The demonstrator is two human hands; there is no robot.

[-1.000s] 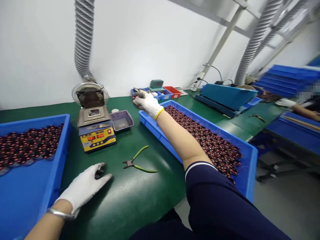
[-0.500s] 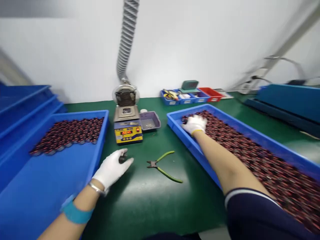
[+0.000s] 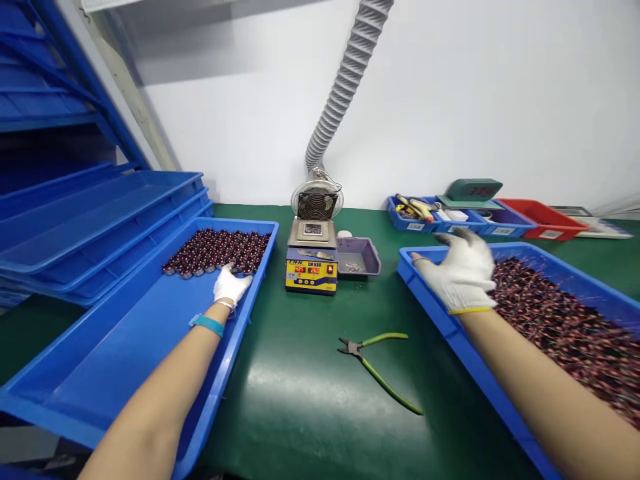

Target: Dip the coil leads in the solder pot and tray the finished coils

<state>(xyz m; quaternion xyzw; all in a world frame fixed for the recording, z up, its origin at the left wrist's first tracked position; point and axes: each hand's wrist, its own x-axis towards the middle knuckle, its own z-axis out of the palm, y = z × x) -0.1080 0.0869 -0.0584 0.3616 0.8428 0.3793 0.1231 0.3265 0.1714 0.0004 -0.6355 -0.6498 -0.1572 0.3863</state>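
My left hand, in a white glove, reaches into the left blue tray. Its thumb and fingers close around a small round black component at the front edge of the packed components; the fingers partly cover it. Over the near left corner of the right blue tray, my gloved right hand hovers with fingers and thumb apart, holding nothing visible. Many dark components with thin reddish leads fill that tray beside it.
Green-handled cutters lie spread on the green table. A yellow-and-blue solder pot stands at the centre back under a grey duct, with a small purple tray beside it. Small bins line the wall; blue trays are stacked left.
My left hand has gone from above the table into the left tray, carrying the black component to the packed ones. My right hand has lifted off the right tray's components and opened. The view has turned left.
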